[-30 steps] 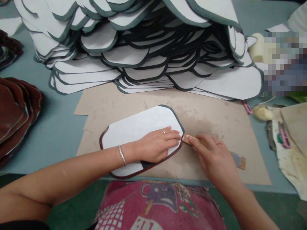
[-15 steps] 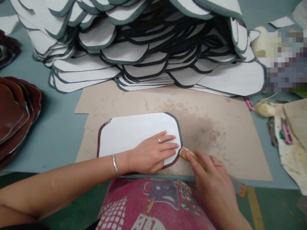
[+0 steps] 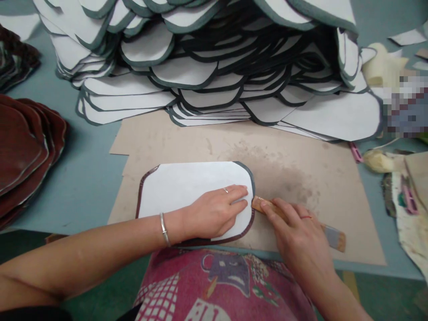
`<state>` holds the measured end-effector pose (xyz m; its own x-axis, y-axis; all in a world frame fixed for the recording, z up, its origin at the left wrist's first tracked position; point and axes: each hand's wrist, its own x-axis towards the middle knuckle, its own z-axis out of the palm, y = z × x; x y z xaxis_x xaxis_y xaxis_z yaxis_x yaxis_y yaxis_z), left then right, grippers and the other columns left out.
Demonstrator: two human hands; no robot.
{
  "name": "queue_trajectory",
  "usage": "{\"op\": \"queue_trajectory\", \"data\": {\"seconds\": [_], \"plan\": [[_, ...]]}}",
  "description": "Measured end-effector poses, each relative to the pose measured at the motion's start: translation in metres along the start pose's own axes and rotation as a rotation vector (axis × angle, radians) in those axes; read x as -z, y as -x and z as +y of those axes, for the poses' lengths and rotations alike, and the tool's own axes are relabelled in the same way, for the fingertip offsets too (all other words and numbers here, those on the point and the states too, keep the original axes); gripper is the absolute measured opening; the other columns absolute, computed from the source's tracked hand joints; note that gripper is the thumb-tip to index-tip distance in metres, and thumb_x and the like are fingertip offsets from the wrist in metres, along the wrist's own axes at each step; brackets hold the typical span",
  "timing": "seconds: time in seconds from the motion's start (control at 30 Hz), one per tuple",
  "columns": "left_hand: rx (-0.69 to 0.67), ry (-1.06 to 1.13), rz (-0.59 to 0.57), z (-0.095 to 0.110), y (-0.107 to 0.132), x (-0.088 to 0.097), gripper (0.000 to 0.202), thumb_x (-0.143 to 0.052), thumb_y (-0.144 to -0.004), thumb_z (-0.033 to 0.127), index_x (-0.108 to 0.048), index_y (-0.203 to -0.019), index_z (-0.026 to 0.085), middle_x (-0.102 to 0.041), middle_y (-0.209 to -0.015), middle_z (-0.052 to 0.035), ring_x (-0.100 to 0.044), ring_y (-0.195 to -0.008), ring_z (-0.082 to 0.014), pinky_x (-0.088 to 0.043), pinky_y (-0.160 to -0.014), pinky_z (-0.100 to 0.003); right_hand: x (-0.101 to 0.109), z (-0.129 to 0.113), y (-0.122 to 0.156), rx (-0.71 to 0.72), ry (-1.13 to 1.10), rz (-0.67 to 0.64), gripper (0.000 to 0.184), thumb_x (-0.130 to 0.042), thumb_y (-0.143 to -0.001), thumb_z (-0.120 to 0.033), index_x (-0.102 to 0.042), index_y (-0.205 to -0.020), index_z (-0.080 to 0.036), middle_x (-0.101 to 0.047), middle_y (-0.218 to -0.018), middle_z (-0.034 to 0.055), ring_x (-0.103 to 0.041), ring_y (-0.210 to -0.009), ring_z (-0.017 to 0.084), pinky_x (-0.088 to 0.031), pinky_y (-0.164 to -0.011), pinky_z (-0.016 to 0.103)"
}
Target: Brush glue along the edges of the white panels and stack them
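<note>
A white rounded panel (image 3: 187,183) lies in front of me, its edge partly dark brown and partly grey. My left hand (image 3: 217,211) rests flat on its right half, fingers stretched out and holding nothing. In my right hand (image 3: 297,229) is a flat wooden stick (image 3: 341,241) with a grey band near its rear end. The front tip of the stick touches the panel's right edge, where the brown border meets the grey one. My right fingers hide the middle of the stick.
Beneath the panel is a stained tan board (image 3: 347,191) on a blue-grey table (image 3: 90,178). White pieces with dark edges (image 3: 200,96) are heaped at the back. Brown pieces (image 3: 23,147) are stacked at left. A pale brush (image 3: 377,160) and cloth (image 3: 414,223) lie at right.
My right hand and the stick have moved slightly up along the panel's right edge. More of that edge is now brown. My left fingers have drawn closer together. The view has shifted a little.
</note>
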<state>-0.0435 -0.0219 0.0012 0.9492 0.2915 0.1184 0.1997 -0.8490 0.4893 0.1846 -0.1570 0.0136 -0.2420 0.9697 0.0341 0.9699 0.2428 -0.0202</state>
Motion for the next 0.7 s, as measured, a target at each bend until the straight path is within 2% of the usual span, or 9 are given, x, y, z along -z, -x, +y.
{"op": "queue_trajectory", "data": {"seconds": [0.1, 0.27, 0.4, 0.5, 0.63, 0.7], "plan": [[0.094, -0.056, 0.036, -0.003, -0.004, 0.0, 0.031, -0.048, -0.093, 0.011, -0.058, -0.121, 0.01, -0.052, -0.14, -0.0192, -0.046, -0.137, -0.0309, -0.05, -0.109, -0.042, -0.003, 0.005, -0.009, 0.003, 0.009, 0.002, 0.049, -0.05, -0.094, -0.011, -0.055, -0.141, -0.024, -0.061, -0.128, 0.0067, -0.051, -0.103, 0.027, -0.043, -0.084, 0.042], [0.047, -0.04, 0.052, -0.011, -0.006, 0.001, 0.029, -0.051, -0.091, 0.013, -0.06, -0.119, 0.011, -0.056, -0.135, -0.0157, -0.031, -0.148, -0.0347, -0.032, -0.124, -0.052, -0.005, 0.008, -0.04, -0.056, 0.042, 0.004, 0.044, -0.052, -0.097, -0.016, -0.057, -0.138, -0.029, -0.063, -0.125, 0.0042, -0.052, -0.099, 0.026, -0.041, -0.081, 0.04], [0.026, -0.009, 0.063, -0.02, -0.006, 0.003, 0.028, -0.05, -0.092, 0.012, -0.062, -0.118, 0.012, -0.056, -0.136, -0.0142, -0.032, -0.148, -0.0344, -0.03, -0.125, -0.051, -0.008, 0.012, -0.059, -0.081, 0.025, 0.017, 0.041, -0.053, -0.097, -0.017, -0.06, -0.135, -0.031, -0.063, -0.126, 0.0033, -0.053, -0.099, 0.026, -0.041, -0.082, 0.04], [-0.062, 0.025, 0.045, -0.025, -0.011, 0.003, 0.027, -0.049, -0.092, 0.011, -0.062, -0.115, 0.012, -0.058, -0.134, -0.0145, -0.034, -0.148, -0.0321, -0.03, -0.126, -0.049, -0.011, 0.008, -0.042, -0.118, 0.009, 0.029, 0.042, -0.054, -0.096, -0.016, -0.059, -0.136, -0.028, -0.062, -0.126, 0.005, -0.054, -0.098, 0.026, -0.042, -0.082, 0.04], [-0.15, 0.069, -0.017, -0.023, -0.021, -0.002, 0.033, -0.044, -0.094, 0.01, -0.058, -0.124, 0.011, -0.053, -0.142, -0.0168, -0.045, -0.141, -0.026, -0.04, -0.12, -0.04, -0.013, -0.011, 0.005, -0.214, -0.011, 0.064, 0.049, -0.054, -0.094, -0.014, -0.053, -0.142, -0.024, -0.062, -0.126, 0.0086, -0.055, -0.101, 0.027, -0.043, -0.082, 0.04], [-0.186, 0.066, -0.04, -0.018, -0.024, -0.006, 0.034, -0.044, -0.095, 0.01, -0.058, -0.125, 0.009, -0.054, -0.142, -0.0165, -0.045, -0.14, -0.0253, -0.038, -0.121, -0.038, -0.011, -0.021, 0.023, -0.262, -0.025, 0.048, 0.052, -0.053, -0.093, -0.012, -0.051, -0.145, -0.023, -0.061, -0.128, 0.0099, -0.055, -0.103, 0.028, -0.044, -0.084, 0.041]]}}
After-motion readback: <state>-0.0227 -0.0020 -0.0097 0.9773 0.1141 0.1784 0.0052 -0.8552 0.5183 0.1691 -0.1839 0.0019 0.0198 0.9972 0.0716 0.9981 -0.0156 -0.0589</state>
